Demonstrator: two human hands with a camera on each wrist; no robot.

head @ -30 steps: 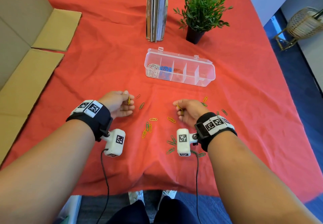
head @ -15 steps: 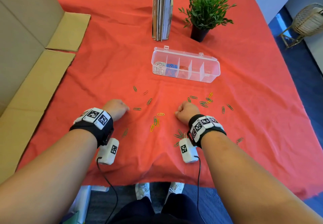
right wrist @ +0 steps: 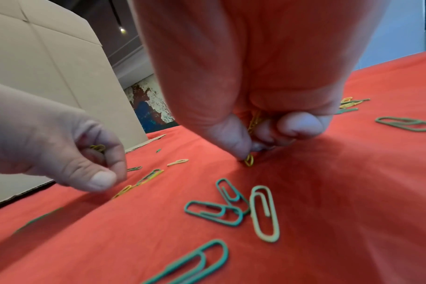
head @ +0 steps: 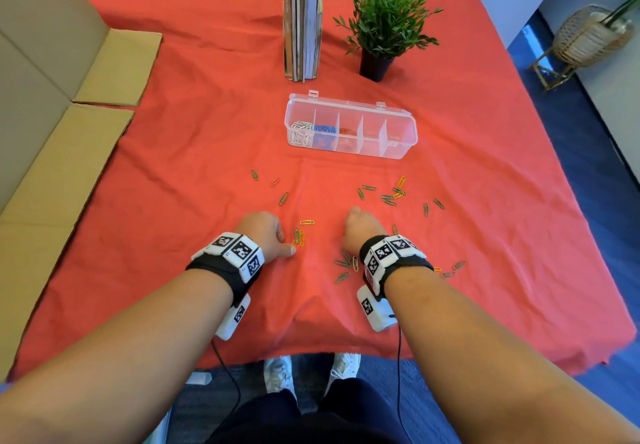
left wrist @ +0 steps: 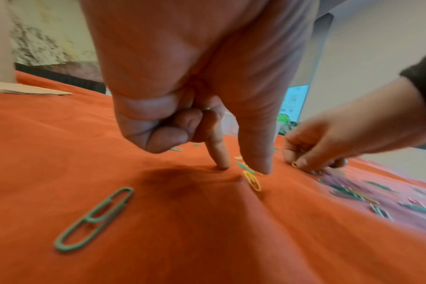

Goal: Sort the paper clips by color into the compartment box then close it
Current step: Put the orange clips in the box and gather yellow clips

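Observation:
The clear compartment box (head: 403, 144) stands open mid-table, with white, blue and red clips in its left three compartments. Green paper clips (head: 342, 263) and yellow paper clips (head: 307, 222) lie scattered on the red cloth. My left hand (head: 289, 243) has thumb and index tip on the cloth by a yellow clip (left wrist: 252, 181), and its curled fingers hold yellow clips (right wrist: 97, 148). My right hand (head: 353, 216) pinches a yellow clip (right wrist: 249, 159) off the cloth, with more yellow clips (right wrist: 254, 121) held in its palm.
Upright books (head: 303, 21) and a potted plant (head: 381, 28) stand behind the box. Cardboard flaps (head: 69, 132) lie along the left edge. The table's front edge is just below my wrists. A wicker stand (head: 588, 38) sits on the floor at the right.
My left hand has come down to the cloth and shifted right to the clips at centre. The right hand stays low on the cloth, pinching at a clip.

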